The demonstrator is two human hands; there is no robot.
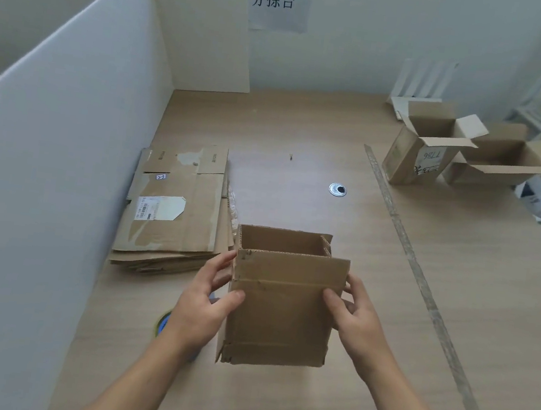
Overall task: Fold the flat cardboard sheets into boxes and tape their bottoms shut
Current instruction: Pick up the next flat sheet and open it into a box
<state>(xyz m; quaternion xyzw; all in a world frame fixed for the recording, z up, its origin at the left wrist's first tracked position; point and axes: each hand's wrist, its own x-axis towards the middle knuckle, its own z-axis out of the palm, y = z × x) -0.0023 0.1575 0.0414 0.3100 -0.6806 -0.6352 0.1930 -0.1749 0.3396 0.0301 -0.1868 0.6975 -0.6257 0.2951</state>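
I hold a brown cardboard box point(279, 312), opened into a square tube with its open end facing up, just above the table. My left hand point(206, 303) grips its left side, thumb on the near face. My right hand point(354, 315) grips its right side, thumb also on the near face. A stack of flat cardboard sheets point(175, 213) lies to the left beside the white divider. A roll of tape point(162, 323) peeks out from behind my left wrist, mostly hidden.
A white partition point(64, 143) walls the table's left side. Two opened boxes point(421, 145) point(505, 163) stand at the far right. A round metal grommet point(337, 190) sits mid-table. A clear strip point(410, 257) runs diagonally across the table on the right.
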